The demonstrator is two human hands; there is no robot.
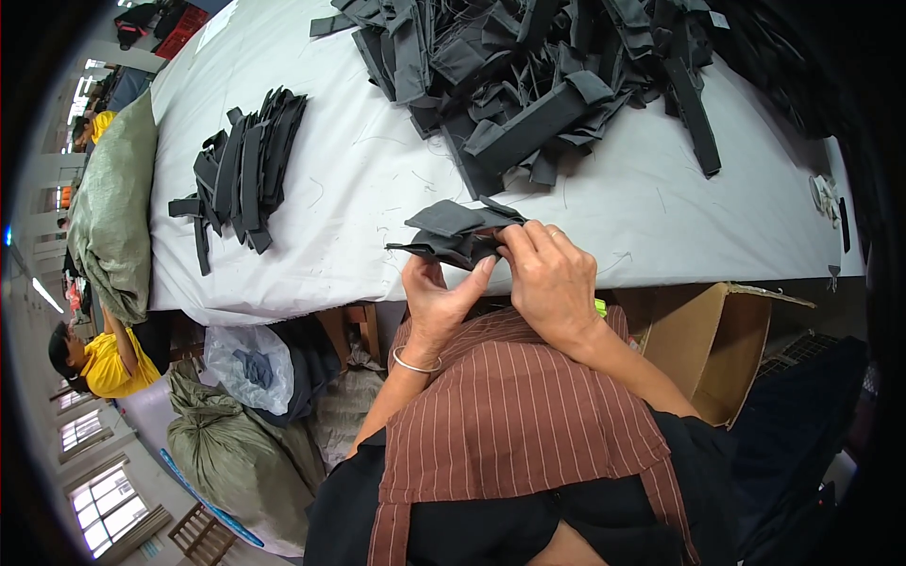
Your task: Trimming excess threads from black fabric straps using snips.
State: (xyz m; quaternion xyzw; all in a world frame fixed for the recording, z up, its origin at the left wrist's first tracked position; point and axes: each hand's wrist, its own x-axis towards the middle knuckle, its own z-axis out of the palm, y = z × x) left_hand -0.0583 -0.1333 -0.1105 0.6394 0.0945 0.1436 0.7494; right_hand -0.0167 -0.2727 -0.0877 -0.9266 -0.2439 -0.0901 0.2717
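Two hands meet at the near edge of the table in the head view, both on one dark fabric piece (455, 233). Left hand (436, 304): fingers curled, thumb raised against the underside of the piece, a thin bangle (416, 363) on the wrist. Right hand (550, 278): fingers bent over, pinching the right end of the same piece. The piece sits folded and bunched, held just above the table edge, one flap pointing left.

Step in hand, by judgement: folding or turning the piece between the fingers. Any next move calls for a firm pinch on both ends so the layers stay aligned.

Surface: a white table (359, 179), lightly creased, with loose threads. Far right, a large heap of dark straps (528, 75). Far left, a smaller, neater stack of dark pieces (241, 170).

Room: a cardboard box (722, 344) under the table at right; green sacks (231, 453) and a clear bag (247, 363) on the floor at left; a grey-green sack (113, 217) along the table's left side. A person in a yellow shirt (109, 363) stands nearby at left. Windows low left.
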